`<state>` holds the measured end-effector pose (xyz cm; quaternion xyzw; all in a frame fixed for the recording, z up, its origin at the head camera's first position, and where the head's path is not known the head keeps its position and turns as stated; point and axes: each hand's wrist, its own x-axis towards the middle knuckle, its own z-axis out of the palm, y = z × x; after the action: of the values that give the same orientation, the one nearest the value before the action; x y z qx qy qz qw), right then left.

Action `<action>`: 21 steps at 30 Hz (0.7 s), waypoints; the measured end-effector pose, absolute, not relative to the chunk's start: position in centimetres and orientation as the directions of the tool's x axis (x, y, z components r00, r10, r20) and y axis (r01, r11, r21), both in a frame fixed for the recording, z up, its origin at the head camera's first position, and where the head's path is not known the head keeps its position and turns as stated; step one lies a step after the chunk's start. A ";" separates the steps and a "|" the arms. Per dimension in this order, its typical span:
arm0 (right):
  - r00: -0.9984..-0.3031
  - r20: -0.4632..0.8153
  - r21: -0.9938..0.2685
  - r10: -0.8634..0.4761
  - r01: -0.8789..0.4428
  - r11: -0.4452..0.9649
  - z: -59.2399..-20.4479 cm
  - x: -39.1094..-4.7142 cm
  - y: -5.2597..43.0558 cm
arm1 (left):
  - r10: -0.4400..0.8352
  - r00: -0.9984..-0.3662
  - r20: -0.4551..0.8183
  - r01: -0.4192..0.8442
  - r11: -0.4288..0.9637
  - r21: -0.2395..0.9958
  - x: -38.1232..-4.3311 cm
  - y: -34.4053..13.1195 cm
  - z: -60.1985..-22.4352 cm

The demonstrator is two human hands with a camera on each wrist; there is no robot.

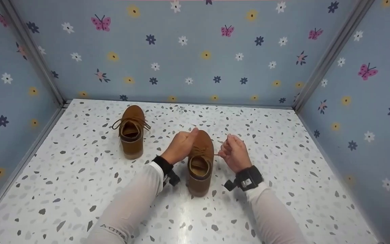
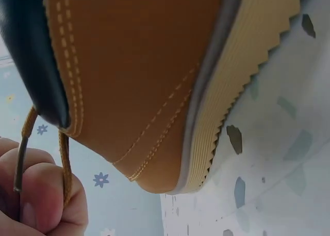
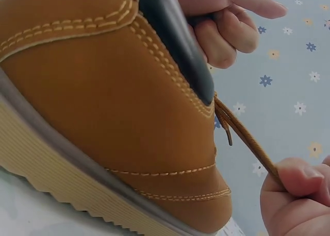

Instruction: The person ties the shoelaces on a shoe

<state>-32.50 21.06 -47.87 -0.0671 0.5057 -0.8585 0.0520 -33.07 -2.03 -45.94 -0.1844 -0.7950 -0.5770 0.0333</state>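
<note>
Two white sleeves (image 1: 130, 206) reach in from the near edge of the speckled worktop (image 1: 283, 203), each wrist carrying a black camera strap. Between the hands stands the near shoe (image 1: 200, 162), a tan suede ankle boot with a ribbed pale sole, heel toward the person and toe toward the back wall (image 1: 195, 61).

The left hand (image 1: 180, 146) lies against the left side of that shoe, by its lacing. Its grip is closed: the left wrist view shows curled fingers (image 2: 44, 195) pinching a brown lace end (image 2: 64, 166) that hangs from the shoe's dark collar.

The right hand (image 1: 234, 152) sits just to the right of the shoe, clear of the leather. Its grip is closed too, thumb and forefinger pinching the other lace (image 3: 247, 138), which runs taut from the eyelets out to the fingertips (image 3: 296, 177).

A second shoe (image 1: 132, 130) of the same make stands to the left of the near shoe and farther back, well apart from both hands, its laces loose over the tongue.
</note>
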 end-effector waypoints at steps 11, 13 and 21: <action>-0.993 -0.002 -0.895 -0.118 0.054 -0.442 -47.8 -33.3 20.8 | 0.318 -0.919 0.232 0.241 -0.011 0.970 -33.4 -2.5 -46.2; -0.992 -0.001 -0.905 -0.125 0.054 -0.422 -47.8 -33.3 21.0 | 0.343 -0.915 0.212 0.193 -0.090 0.977 -33.5 -2.7 -46.2; -0.996 0.007 -0.986 -0.092 0.008 -0.165 -47.0 -33.1 22.1 | 0.313 -0.931 0.189 0.132 -0.195 0.972 -33.2 -4.0 -45.4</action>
<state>-33.15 22.09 -47.01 -0.0326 0.6452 -0.7626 0.0329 -33.20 -3.98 -45.44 -0.1760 -0.6316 -0.7527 -0.0600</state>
